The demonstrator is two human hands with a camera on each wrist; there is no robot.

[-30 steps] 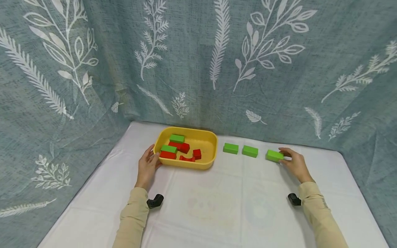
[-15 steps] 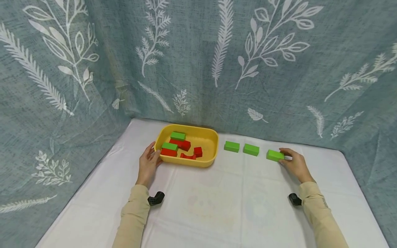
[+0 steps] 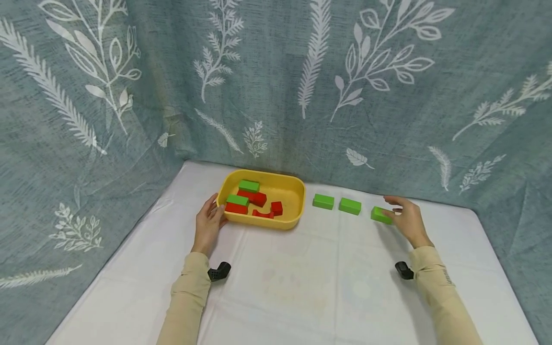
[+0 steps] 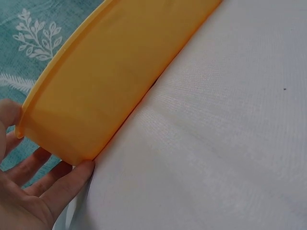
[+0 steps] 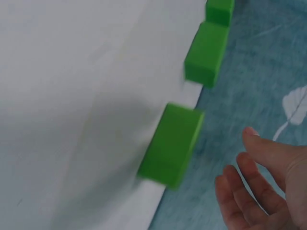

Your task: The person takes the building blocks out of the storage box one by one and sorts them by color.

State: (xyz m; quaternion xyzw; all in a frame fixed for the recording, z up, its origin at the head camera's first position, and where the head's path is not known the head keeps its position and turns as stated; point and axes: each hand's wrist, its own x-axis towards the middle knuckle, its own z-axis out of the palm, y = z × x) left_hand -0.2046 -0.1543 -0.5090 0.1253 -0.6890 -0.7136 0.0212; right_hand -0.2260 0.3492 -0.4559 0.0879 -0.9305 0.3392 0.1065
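My left hand (image 3: 208, 226) holds the left end of a yellow plastic tub (image 3: 296, 211). In the left wrist view the thumb is at the rim and the fingertips (image 4: 86, 167) touch the outer wall. Inside the tub are green blocks (image 3: 249, 186) and several red ones (image 3: 236, 208), one of them arched (image 3: 263, 214). My right hand (image 3: 408, 220) hovers just over the right-hand green block (image 3: 379, 215). The right wrist view shows that hand (image 5: 264, 187) with fingers spread, apart from the green block (image 5: 171, 143), holding nothing.
Two more green blocks, the left one (image 3: 323, 201) and the middle one (image 3: 350, 206), lie in a row between tub and right hand. A white cloth (image 3: 297, 287) covers the table. A patterned teal curtain (image 3: 276, 96) hangs behind. Black wrist cameras (image 3: 220, 271) sit by each forearm.
My right hand has let go of the right-hand green block and lifted slightly off it. The left hand stays on the tub. The head view has shifted a little.
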